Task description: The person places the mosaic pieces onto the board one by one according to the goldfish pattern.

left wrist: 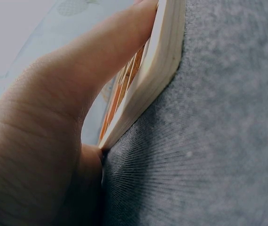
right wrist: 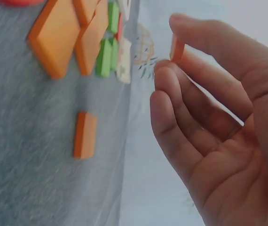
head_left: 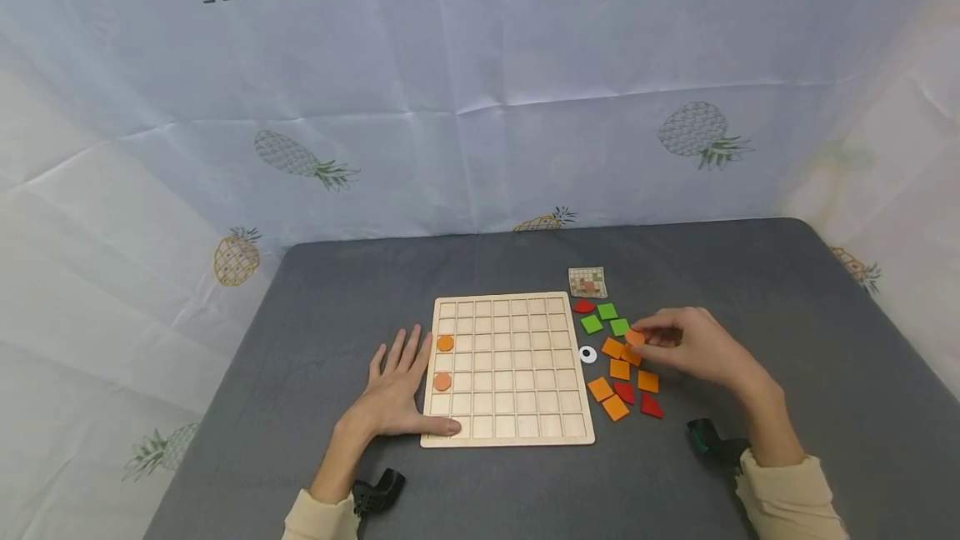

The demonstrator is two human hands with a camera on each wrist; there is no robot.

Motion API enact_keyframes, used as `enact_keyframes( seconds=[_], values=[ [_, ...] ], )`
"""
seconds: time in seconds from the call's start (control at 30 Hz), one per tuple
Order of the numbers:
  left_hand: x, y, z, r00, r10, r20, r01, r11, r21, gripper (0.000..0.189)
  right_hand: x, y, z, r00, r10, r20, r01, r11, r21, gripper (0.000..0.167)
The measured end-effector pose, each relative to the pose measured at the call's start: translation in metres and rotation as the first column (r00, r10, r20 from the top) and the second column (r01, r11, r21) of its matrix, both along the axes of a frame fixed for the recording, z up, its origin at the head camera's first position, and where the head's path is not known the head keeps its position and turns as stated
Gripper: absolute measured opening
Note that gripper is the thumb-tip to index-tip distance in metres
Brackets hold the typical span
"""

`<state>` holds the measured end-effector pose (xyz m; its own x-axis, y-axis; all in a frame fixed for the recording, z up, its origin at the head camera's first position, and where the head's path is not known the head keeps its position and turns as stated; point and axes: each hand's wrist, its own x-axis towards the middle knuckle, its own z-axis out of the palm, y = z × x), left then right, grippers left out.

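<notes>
A pale wooden grid board (head_left: 510,369) lies flat on the table, with two round orange pieces in its left column, an upper one (head_left: 446,343) and a lower one (head_left: 442,382). My left hand (head_left: 393,397) is spread along the board's left edge, its thumb resting over the near-left corner; the left wrist view shows that thumb against the board's rim (left wrist: 148,77). Between thumb and forefinger my right hand (head_left: 705,347) pinches an orange piece (right wrist: 177,48), seen edge-on in the right wrist view and rounded in the head view. It is held above the loose pieces right of the board.
Right of the board lie several orange squares (head_left: 619,369), green squares (head_left: 592,324), red pieces (head_left: 651,405) and a white disc with a dark centre (head_left: 588,354). A small picture card (head_left: 587,282) sits behind them. A pineapple-print curtain (head_left: 480,165) hangs behind the table.
</notes>
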<state>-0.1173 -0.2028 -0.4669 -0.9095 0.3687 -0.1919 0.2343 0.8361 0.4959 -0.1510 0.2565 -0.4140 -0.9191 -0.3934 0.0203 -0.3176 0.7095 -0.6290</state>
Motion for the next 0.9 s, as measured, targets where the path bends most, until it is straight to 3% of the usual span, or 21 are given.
enact_keyframes(
  seconds=[0.27, 0.47, 0.9],
  values=[
    [-0.001, 0.0, 0.0, 1.0, -0.003, 0.022, 0.004, 1.0, -0.026, 0.149, 0.003, -0.016, 0.009, 0.997, -0.06, -0.058, 0.058, 0.998, -0.032, 0.027],
    [-0.003, 0.0, 0.001, 0.999, -0.004, 0.035, 0.006, 0.998, -0.055, 0.148, 0.005, -0.034, 0.022, 0.996, -0.06, -0.069, 0.056, 0.996, -0.064, 0.029],
    [-0.003, 0.0, 0.002, 0.999, 0.003, 0.041, 0.0, 0.998, -0.062, 0.147, 0.005, -0.092, 0.035, 0.992, 0.063, -0.112, -0.082, 0.981, -0.176, 0.024]
  ],
)
